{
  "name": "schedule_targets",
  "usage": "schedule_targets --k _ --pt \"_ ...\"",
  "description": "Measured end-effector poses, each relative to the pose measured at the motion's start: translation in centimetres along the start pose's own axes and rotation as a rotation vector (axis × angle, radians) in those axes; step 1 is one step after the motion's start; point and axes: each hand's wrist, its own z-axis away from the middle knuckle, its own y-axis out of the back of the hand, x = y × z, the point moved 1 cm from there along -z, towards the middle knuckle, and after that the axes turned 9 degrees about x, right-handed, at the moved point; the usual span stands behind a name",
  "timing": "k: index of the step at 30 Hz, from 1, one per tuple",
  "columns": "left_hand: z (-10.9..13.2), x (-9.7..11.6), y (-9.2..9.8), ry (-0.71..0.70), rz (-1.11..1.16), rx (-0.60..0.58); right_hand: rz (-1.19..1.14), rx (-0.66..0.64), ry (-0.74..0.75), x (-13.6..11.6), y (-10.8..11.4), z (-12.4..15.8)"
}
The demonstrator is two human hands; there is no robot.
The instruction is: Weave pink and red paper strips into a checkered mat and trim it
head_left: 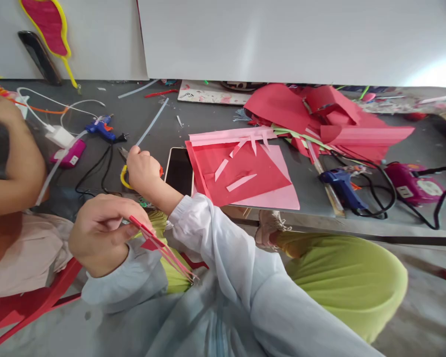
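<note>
My left hand is closed in a pinch on red and pink paper strips, which hang down to the right above my lap. My right hand reaches across to the table, its fingers curled over a pair of scissors. Yellow and orange parts of the handles show on either side of that hand, and the metal blade sticks out at the upper left. Right of it lie a phone with a dark screen and red and pink paper sheets with several small pink strips on top.
A blue glue gun and a magenta box are at left, near another person's arm. Crumpled red paper lies at back right. A second blue glue gun, cables and another magenta box sit on the right.
</note>
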Motion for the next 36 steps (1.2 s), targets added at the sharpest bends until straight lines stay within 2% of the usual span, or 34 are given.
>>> schedule_targets --k 3,8,11,16,18,23,27,31,33,36 --pt "0.1 -0.3 0.4 -0.091 0.18 0.004 0.023 0.022 0.025 -0.3 -0.9 -0.1" --pt "-0.2 -0.2 0.7 -0.101 0.178 -0.031 0.024 0.026 0.045 -0.5 -1.2 0.0" --pt "-0.4 0.1 0.6 -0.078 0.132 -0.009 -0.005 -0.012 0.017 -0.1 -0.3 0.5" --pt "-0.8 0.1 0.2 -0.023 0.089 0.04 -0.03 -0.004 0.123 1.2 1.9 1.7" --pt "-1.1 -0.2 0.0 -0.009 0.102 0.048 -0.061 -0.014 0.116 2.0 3.0 2.4" --pt "-3.5 -0.6 -1.4 0.044 0.171 0.104 -0.061 0.011 0.054 5.1 6.5 4.8" --pt "-5.9 -0.1 -3.6 0.059 0.214 0.133 -0.03 0.102 -0.017 8.6 9.5 7.0" --pt "-8.3 0.1 -6.1 0.173 0.221 0.134 -0.003 0.107 -0.106 12.4 12.3 9.1" --pt "-9.6 -0.2 -7.3 0.21 0.194 0.108 0.009 0.109 -0.138 14.2 13.5 10.1" --pt "-11.4 -0.6 -9.0 0.187 0.155 -0.022 0.072 0.11 -0.207 16.8 15.0 12.1"
